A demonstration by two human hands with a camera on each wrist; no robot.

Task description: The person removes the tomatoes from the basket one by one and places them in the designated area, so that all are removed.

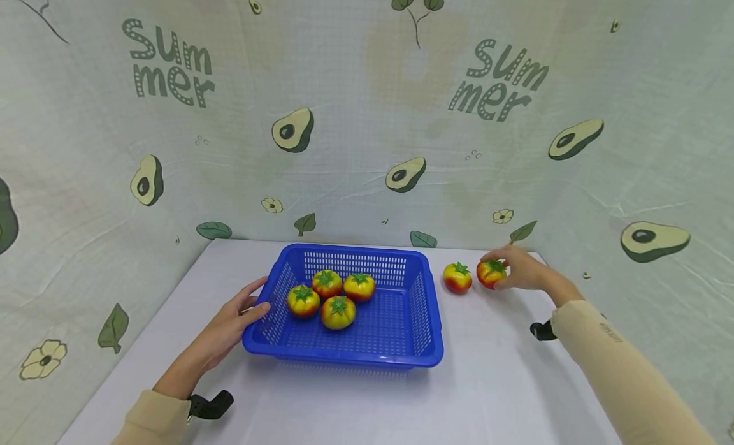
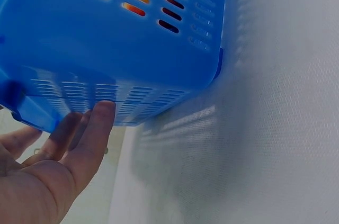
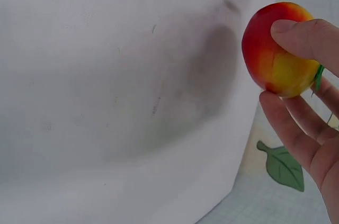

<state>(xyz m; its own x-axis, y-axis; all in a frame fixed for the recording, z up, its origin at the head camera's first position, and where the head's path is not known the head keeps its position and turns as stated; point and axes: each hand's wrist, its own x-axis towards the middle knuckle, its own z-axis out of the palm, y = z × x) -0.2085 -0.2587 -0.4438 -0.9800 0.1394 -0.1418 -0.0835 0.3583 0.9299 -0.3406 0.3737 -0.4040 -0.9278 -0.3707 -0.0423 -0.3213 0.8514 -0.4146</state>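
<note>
Basket (image 1: 344, 357), blue with slotted walls, stands on the white table (image 1: 321, 410) and serves as reference for all positions below. Inside it, toward its left side, four tomatoes (image 1: 338, 312) sit grouped close together, red and yellow with green leafy tops (count taken from the head view). Left hand (image 1: 228, 320): at the basket's left rim, fingers parted and only slightly bent, touching it; whether any firm hold is taken cannot be told. Right hand (image 1: 518, 269): right of the basket, near the level of its far rim, partly closed about one tomato (image 1: 489, 276), thumb on one side and fingers on the other. Whether the held tomato bears on the table cannot be determined. A loose tomato (image 1: 457, 279) lies between that hand and the basket, near the basket's right rim, leafy top upward. Beyond the basket hangs a pale cloth (image 1: 344, 69) printed with avocados, leaves and the word "summer". A black device (image 1: 212, 405) is worn at the left wrist, nearer the person than the basket.
</note>
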